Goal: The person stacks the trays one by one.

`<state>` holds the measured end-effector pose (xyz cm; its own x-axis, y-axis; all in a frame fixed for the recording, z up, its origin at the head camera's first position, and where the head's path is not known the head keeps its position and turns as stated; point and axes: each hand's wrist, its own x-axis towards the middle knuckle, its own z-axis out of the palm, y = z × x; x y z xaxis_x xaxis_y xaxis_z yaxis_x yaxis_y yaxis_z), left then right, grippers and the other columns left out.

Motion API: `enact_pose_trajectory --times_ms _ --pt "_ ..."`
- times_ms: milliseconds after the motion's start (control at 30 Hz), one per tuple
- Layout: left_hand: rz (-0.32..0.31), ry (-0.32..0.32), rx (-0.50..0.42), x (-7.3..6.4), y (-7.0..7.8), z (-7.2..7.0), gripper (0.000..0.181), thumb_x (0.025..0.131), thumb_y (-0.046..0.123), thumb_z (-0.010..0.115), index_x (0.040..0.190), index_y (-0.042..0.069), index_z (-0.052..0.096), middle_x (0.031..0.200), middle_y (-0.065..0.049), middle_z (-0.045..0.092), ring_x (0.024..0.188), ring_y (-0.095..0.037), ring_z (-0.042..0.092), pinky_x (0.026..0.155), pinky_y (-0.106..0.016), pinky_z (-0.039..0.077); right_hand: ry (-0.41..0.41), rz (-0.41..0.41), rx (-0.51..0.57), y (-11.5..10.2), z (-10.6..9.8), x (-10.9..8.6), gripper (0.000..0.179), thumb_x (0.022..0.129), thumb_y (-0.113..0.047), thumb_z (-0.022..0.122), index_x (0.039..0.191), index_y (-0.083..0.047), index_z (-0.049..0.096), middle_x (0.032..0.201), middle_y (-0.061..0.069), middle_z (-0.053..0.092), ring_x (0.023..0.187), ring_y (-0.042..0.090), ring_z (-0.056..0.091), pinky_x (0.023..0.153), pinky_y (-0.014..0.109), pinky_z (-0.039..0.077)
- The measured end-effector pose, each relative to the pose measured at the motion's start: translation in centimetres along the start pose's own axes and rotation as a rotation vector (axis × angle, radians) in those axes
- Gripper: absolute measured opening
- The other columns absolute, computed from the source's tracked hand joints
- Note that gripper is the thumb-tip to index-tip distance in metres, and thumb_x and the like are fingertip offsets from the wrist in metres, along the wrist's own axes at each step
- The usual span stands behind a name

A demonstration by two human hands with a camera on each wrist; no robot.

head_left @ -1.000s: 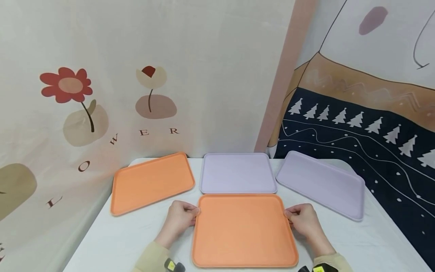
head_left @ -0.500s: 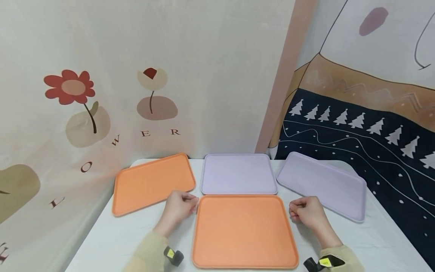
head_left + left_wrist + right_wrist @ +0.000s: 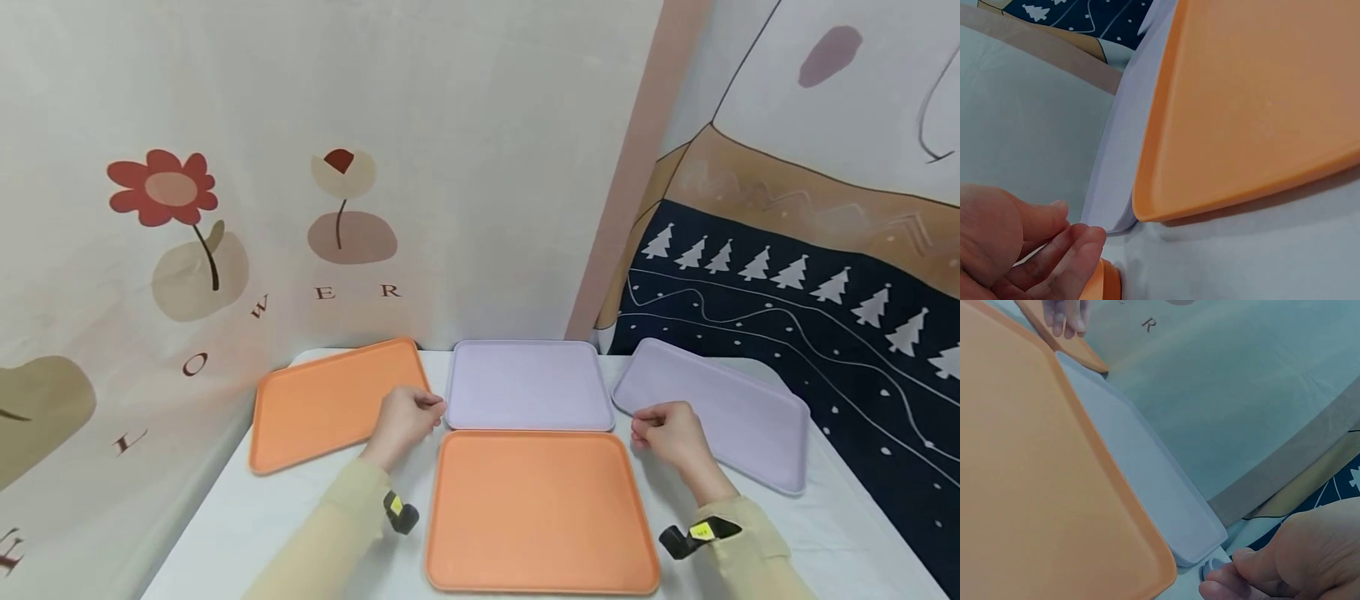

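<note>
Four-cornered shallow trays lie on the white cloth. A purple tray [image 3: 531, 385] is at the back middle, with an orange tray [image 3: 543, 512] directly in front of it. My left hand [image 3: 405, 423] is beside the purple tray's left edge, its fingers loosely bent around nothing; whether the fingertips touch the rim I cannot tell. Between the two purple trays, my right hand [image 3: 672, 433] hovers near the middle one's front right corner, fingers loosely curled and holding nothing. In the left wrist view the left fingers [image 3: 1079, 247] show bent beside the purple tray's corner.
Another orange tray [image 3: 315, 412] lies angled at the back left, partly behind the left hand. A second purple tray [image 3: 750, 425] slants at the back right, partly covered by the right hand. Printed cloth [image 3: 510, 183] hangs close behind the table [image 3: 225, 517].
Both hands have let go of the front orange tray's sides and moved forward, to beside the middle purple tray. The trays have stayed in place.
</note>
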<state>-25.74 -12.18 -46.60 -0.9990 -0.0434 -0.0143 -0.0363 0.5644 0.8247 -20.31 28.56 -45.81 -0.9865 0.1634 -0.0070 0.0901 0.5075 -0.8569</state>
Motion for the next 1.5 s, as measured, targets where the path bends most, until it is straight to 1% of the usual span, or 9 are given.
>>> enact_pose_trajectory --times_ms 267,667,833,967,1067,1133,1233,1333,1500 --pt "-0.010 0.020 0.108 1.6 0.5 0.3 0.018 0.095 0.018 0.080 0.104 0.002 0.081 0.100 -0.009 0.076 0.096 -0.026 0.069 0.081 -0.040 0.060 -0.016 -0.012 -0.061 -0.6 0.6 1.7 0.017 0.098 0.003 0.068 0.105 0.016 0.073 0.080 0.013 0.074 0.072 0.020 0.072 0.062 0.028 0.061" --pt "0.015 0.036 0.187 3.5 1.0 0.6 0.024 0.094 0.020 0.081 0.103 -0.002 0.079 0.105 -0.014 0.076 0.108 -0.032 0.068 0.094 -0.046 0.056 -0.042 0.051 -0.170 -1.0 1.3 4.0 0.020 0.094 0.000 0.070 0.107 0.015 0.074 0.080 0.013 0.074 0.068 0.017 0.069 0.063 0.030 0.059" --pt "-0.018 0.009 0.192 4.3 1.3 0.9 0.026 0.096 0.019 0.080 0.108 -0.004 0.077 0.113 -0.018 0.073 0.116 -0.035 0.065 0.101 -0.047 0.054 -0.040 0.056 -0.199 -0.7 1.7 4.6 0.017 0.092 -0.001 0.073 0.100 0.014 0.076 0.074 0.009 0.072 0.063 0.015 0.067 0.060 0.029 0.057" --pt "0.000 0.005 0.213 4.7 1.4 1.2 0.025 0.095 0.015 0.078 0.108 -0.007 0.077 0.116 -0.021 0.073 0.119 -0.037 0.064 0.105 -0.048 0.052 -0.038 0.058 -0.223 -0.7 2.1 4.9 0.016 0.089 -0.001 0.074 0.096 0.013 0.077 0.070 0.008 0.071 0.060 0.014 0.067 0.059 0.029 0.057" --pt "0.020 0.015 0.233 5.0 1.5 1.5 0.018 0.094 0.011 0.077 0.099 -0.006 0.077 0.105 -0.018 0.073 0.106 -0.032 0.066 0.097 -0.045 0.055 -0.029 0.038 -0.262 -0.9 2.4 5.0 0.014 0.088 -0.001 0.074 0.091 0.012 0.077 0.068 0.007 0.070 0.060 0.016 0.065 0.058 0.029 0.056" --pt "0.017 0.011 0.239 5.2 1.4 1.8 0.016 0.093 0.007 0.075 0.082 -0.003 0.071 0.083 -0.011 0.066 0.082 -0.025 0.061 0.076 -0.038 0.055 -0.024 0.017 -0.291 -0.9 2.6 5.1 0.013 0.087 -0.001 0.073 0.088 0.011 0.078 0.068 0.008 0.069 0.062 0.019 0.065 0.058 0.031 0.056" --pt "0.020 0.011 0.241 5.6 1.2 2.2 0.035 0.089 0.000 0.069 0.060 0.006 0.051 0.059 0.001 0.040 0.056 -0.017 0.038 0.049 -0.030 0.036 -0.015 -0.011 -0.335 -1.0 3.0 5.2 0.012 0.087 -0.001 0.073 0.084 0.009 0.078 0.070 0.008 0.068 0.066 0.023 0.063 0.058 0.032 0.054" --pt "0.033 0.000 0.249 5.9 0.9 2.5 0.046 0.084 -0.007 0.062 0.052 0.013 0.036 0.051 0.005 0.024 0.048 -0.014 0.023 0.042 -0.027 0.020 0.004 -0.024 -0.374 -1.0 3.3 5.4 0.012 0.085 0.001 0.070 0.074 0.004 0.076 0.066 0.006 0.065 0.065 0.024 0.060 0.054 0.031 0.050" --pt "0.046 -0.003 0.319 6.0 1.1 2.9 0.043 0.079 -0.010 0.059 0.051 0.014 0.038 0.051 0.002 0.031 0.055 -0.020 0.035 0.045 -0.030 0.027 0.038 -0.018 -0.426 -1.1 3.9 5.7 0.030 0.079 0.007 0.062 0.053 -0.007 0.056 0.054 0.004 0.051 0.058 0.026 0.050 0.048 0.031 0.040"
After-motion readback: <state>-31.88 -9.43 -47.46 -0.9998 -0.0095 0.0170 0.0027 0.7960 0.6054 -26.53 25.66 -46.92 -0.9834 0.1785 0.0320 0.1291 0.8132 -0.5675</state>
